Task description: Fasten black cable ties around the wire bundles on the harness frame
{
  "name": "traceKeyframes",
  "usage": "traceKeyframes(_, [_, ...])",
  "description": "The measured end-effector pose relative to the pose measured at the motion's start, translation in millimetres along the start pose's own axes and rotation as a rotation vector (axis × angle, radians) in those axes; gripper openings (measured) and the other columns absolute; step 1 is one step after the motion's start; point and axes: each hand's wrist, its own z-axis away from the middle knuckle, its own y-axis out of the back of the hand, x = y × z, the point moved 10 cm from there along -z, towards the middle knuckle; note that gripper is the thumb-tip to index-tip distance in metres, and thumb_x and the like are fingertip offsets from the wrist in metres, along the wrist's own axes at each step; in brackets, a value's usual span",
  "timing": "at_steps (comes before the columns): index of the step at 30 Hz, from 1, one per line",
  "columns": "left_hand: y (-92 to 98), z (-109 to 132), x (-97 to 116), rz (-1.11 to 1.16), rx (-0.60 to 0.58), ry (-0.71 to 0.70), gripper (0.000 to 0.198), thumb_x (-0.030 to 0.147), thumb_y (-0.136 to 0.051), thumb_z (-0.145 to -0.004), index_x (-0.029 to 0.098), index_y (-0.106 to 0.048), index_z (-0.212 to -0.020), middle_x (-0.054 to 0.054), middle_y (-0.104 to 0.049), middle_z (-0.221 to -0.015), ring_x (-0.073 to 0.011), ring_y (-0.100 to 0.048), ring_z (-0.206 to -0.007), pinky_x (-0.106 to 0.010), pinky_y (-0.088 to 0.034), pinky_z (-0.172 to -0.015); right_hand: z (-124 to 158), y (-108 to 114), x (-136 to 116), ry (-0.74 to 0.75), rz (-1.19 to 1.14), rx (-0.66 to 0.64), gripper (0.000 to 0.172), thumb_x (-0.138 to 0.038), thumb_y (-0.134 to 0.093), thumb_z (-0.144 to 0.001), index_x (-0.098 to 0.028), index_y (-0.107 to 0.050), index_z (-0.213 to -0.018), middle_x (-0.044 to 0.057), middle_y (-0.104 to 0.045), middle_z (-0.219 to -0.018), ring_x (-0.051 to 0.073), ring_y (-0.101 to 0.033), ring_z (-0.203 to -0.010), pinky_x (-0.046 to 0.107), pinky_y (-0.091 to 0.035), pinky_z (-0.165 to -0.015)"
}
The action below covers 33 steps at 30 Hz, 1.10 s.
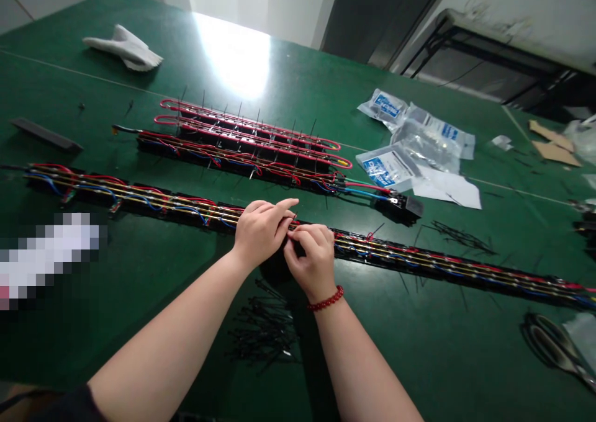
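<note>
In the head view, both forearms reached up from the lower edge over the green counter (419,360) and drew together at the middle. The left hand (263,233) was bent palm down, its index finger stretched out past the thumb; the right hand (313,254), below a red bead bracelet (326,300), curled with thumb and fingertips drawn together. Their fingertips nearly met on the long wired strip (395,252), but whether either gripped something there I could not tell. The strip ran crosswise beneath the fingers, extending well out to both sides. Just beyond it lay a shorter wired assembly (251,161); on the near side, between the forearms, was a pile of black ties (265,330).
</note>
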Motion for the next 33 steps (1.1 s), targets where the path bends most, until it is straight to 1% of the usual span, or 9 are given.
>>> traceKeyframes(5, [1.8, 0.6, 0.2, -0.037, 0.032, -0.009, 0.029, 0.023, -0.052, -0.097, 0.024, -0.062, -0.124, 0.003, -0.078, -0.09, -0.0154, -0.07, -0.082, -0.033, -0.047, -0.089, 2.8, 5.6, 5.1, -0.028, -0.049, 0.022, 0.009, -0.014, -0.062, -0.085, -0.022, -0.066, -0.085, 0.004, -0.071, -0.09, 0.02, -0.062, -0.088, 0.039, -0.049, -0.083])
traceKeyframes(11, [2.4, 2.0, 0.4, -0.056, 0.051, -0.017, 0.028, 0.025, -0.052, -0.098, 0.023, -0.065, -0.122, 0.001, -0.078, -0.089, -0.0162, -0.07, -0.081, -0.033, -0.048, -0.087, 3.7, 8.7, 10.4, -0.029, -0.072, 0.004, 0.009, -0.016, -0.062, -0.087, -0.022, -0.067, -0.088, 0.004, -0.071, -0.089, 0.02, -0.062, -0.087, 0.038, -0.051, -0.081])
traceKeyframes(15, [2.3, 3.0, 1.4, -0.069, 0.057, -0.033, 0.023, 0.027, -0.052, -0.098, 0.023, -0.07, -0.112, 0.0, -0.078, -0.089, -0.0172, -0.07, -0.081, -0.034, -0.048, -0.086, 3.5, 5.1, 11.0, -0.009, -0.05, -0.025, 0.009, -0.016, -0.06, -0.089, -0.022, -0.067, -0.09, 0.004, -0.072, -0.09, 0.02, -0.062, -0.086, 0.038, -0.05, -0.081])
traceKeyframes(17, [3.1, 3.1, 3.0, -0.07, 0.062, -0.045, 0.022, 0.028, -0.052, -0.098, 0.024, -0.072, -0.108, -0.001, -0.078, -0.091, -0.0174, -0.07, -0.081, -0.034, -0.048, -0.085, 3.8, 4.8, 12.1, -0.013, -0.048, -0.019, 0.01, -0.016, -0.059, -0.09, -0.023, -0.067, -0.091, 0.004, -0.072, -0.09, 0.02, -0.061, -0.086, 0.038, -0.049, -0.081])
traceKeyframes(22, [5.4, 3.1, 2.7, -0.054, 0.061, -0.019, 0.022, 0.028, -0.054, -0.096, 0.025, -0.072, -0.108, -0.001, -0.078, -0.091, -0.0179, -0.07, -0.082, -0.034, -0.049, -0.086, 4.5, 6.2, 13.7, -0.022, -0.062, 0.008, 0.008, -0.017, -0.06, -0.091, -0.023, -0.065, -0.092, 0.005, -0.071, -0.089, 0.02, -0.061, -0.086, 0.037, -0.05, -0.08])
traceKeyframes(29, [4.1, 4.1, -0.4, -0.014, 0.039, 0.009, 0.028, 0.026, -0.06, -0.091, 0.025, -0.066, -0.118, 0.002, -0.078, -0.092, -0.0188, -0.071, -0.09, -0.035, -0.049, -0.09, 4.7, 5.9, 15.1, -0.042, -0.065, 0.007, 0.006, -0.019, -0.059, -0.091, -0.023, -0.065, -0.089, 0.004, -0.071, -0.089, 0.02, -0.061, -0.085, 0.037, -0.049, -0.081])
traceKeyframes(31, [5.2, 4.2, -0.5, -0.007, 0.047, 0.013, 0.026, 0.026, -0.061, -0.091, 0.024, -0.067, -0.116, 0.002, -0.078, -0.091, -0.0187, -0.071, -0.091, -0.034, -0.049, -0.09, 4.5, 5.6, 15.4, -0.049, -0.068, 0.004, 0.007, -0.019, -0.059, -0.091, -0.023, -0.065, -0.089, 0.004, -0.071, -0.089, 0.02, -0.061, -0.086, 0.037, -0.049, -0.081])
traceKeyframes(33, [8.1, 4.3, -0.1, -0.003, 0.071, 0.013, 0.019, 0.028, -0.061, -0.092, 0.024, -0.069, -0.108, 0.001, -0.078, -0.09, -0.0186, -0.071, -0.088, -0.034, -0.049, -0.087, 4.3, 5.7, 15.3, -0.051, -0.071, 0.005, 0.008, -0.018, -0.059, -0.091, -0.023, -0.065, -0.089, 0.004, -0.071, -0.089, 0.02, -0.061, -0.086, 0.037, -0.049, -0.081])
